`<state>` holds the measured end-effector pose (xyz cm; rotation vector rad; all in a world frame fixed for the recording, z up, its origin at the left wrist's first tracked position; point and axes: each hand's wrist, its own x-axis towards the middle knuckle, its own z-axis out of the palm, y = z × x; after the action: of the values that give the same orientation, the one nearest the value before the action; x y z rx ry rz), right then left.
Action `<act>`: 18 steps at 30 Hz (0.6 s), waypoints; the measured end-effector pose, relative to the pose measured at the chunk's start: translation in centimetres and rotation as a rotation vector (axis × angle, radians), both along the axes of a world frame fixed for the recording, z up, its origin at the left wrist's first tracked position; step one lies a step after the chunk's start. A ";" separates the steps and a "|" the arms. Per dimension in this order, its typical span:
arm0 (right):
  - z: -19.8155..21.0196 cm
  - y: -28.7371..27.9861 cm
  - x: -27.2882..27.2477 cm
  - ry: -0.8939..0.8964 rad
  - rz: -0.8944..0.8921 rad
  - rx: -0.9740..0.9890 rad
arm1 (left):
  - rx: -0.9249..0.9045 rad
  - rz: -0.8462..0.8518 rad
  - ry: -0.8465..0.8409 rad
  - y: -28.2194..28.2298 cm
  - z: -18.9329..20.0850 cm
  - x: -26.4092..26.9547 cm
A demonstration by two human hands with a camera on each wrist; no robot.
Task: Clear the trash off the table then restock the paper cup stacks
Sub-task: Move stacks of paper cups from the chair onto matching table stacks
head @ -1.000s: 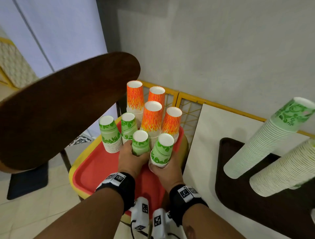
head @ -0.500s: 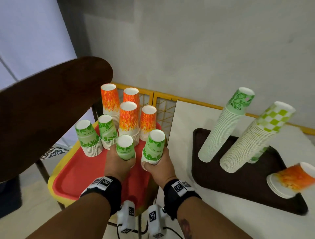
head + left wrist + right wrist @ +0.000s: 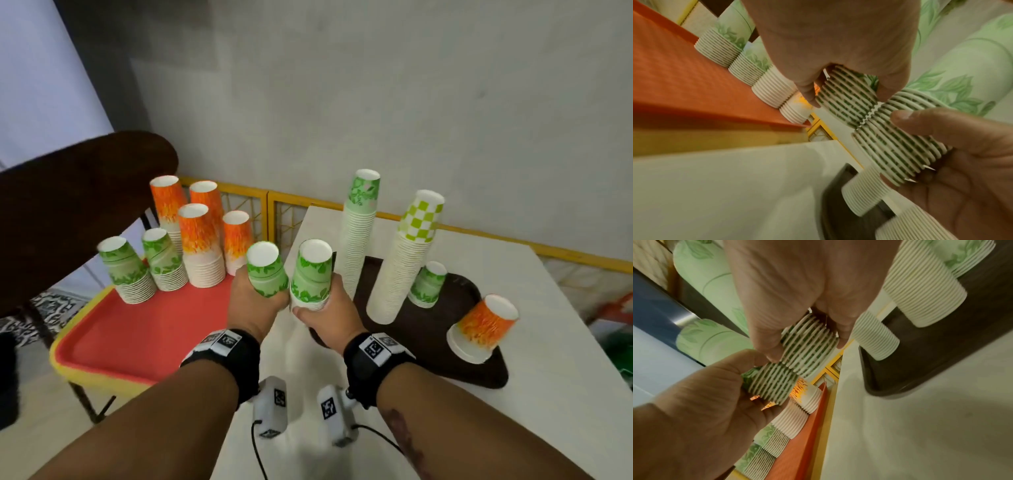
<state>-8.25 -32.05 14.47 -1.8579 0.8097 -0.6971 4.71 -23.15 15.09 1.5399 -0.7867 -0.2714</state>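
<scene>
My left hand [image 3: 255,301] grips a short stack of green leaf-print cups [image 3: 266,270], rims down. My right hand [image 3: 325,311] grips a second green stack [image 3: 312,274] beside it. Both stacks hang in the air between the red tray [image 3: 137,329] and the brown tray [image 3: 411,342], their rims touching. The wrist views show the left-hand stack [image 3: 846,95] and the right-hand stack [image 3: 809,344] from below. On the brown tray stand a tall green-topped stack [image 3: 359,233], a tall checkered stack [image 3: 404,257], a short green stack [image 3: 426,284] and a tilted orange stack [image 3: 483,329].
The red tray on a yellow stand still carries two green stacks [image 3: 123,270] and several orange flame-print stacks [image 3: 198,246]. A dark wooden chair back [image 3: 68,205] rises at the left. The white table [image 3: 548,411] reaches right; a yellow rail [image 3: 274,198] runs along the wall.
Both hands have lifted their green stacks off the red tray and carried them right, to the white table's left edge by the brown tray. The view has swung right.
</scene>
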 end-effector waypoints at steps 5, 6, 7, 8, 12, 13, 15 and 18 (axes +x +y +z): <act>0.6 -1.3 -8.5 0.003 0.089 0.013 | 0.031 -0.074 0.022 -2.1 -0.8 -6.4; 0.6 -1.6 -10.5 -0.012 0.094 0.014 | 0.038 -0.084 0.034 -2.7 -1.0 -7.8; 0.7 -1.9 -12.4 -0.028 0.092 0.019 | 0.043 -0.104 0.042 -3.2 -1.1 -9.2; 0.8 -2.2 -14.1 -0.053 0.079 0.025 | 0.040 -0.134 0.041 -3.9 -1.1 -10.7; 1.4 -4.2 -18.8 -0.179 -0.105 -0.005 | 0.032 -0.140 0.047 -6.4 -0.4 -15.8; 1.7 -5.1 -19.2 -0.225 -0.177 -0.021 | 0.031 -0.120 0.038 -6.8 -0.2 -16.6; 2.2 -7.4 -19.5 -0.307 -0.315 -0.052 | 0.041 -0.097 0.019 -7.8 0.3 -17.7; 2.5 -11.2 -18.9 -0.334 -0.467 -0.079 | 0.040 -0.126 -0.015 -8.9 0.5 -17.9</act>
<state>-27.13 -43.30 16.96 -1.5668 1.0120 -1.3094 -13.17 -32.04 15.55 1.5333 -0.8959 -0.3703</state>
